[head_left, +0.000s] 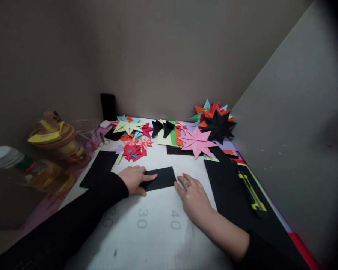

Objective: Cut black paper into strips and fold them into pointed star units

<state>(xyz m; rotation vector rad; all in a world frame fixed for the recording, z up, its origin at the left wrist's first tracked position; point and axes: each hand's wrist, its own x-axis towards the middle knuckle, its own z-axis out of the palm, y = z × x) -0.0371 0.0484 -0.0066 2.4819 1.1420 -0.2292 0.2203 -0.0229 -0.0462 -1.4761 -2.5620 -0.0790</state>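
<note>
A small black paper rectangle (162,177) lies flat on the white gridded mat (129,240). My left hand (133,180) rests over its left end, index finger stretched out along the paper and thumb apart near the lower edge. At the right end, my right hand (193,195), with a ring on one finger, has its fingers loosely spread. Its fingertips are close beside the paper's right edge; whether they touch it I cannot tell. A larger black sheet (100,168) lies to the left of my left hand.
Folded paper stars, pink (196,142) and black (218,125), sit at the back. On the right, a yellow utility knife (252,191) lies on black paper (228,191). A bottle (30,170), a lidded cup (63,142) and scissors (103,139) are left. A dark phone (108,107) leans on the wall.
</note>
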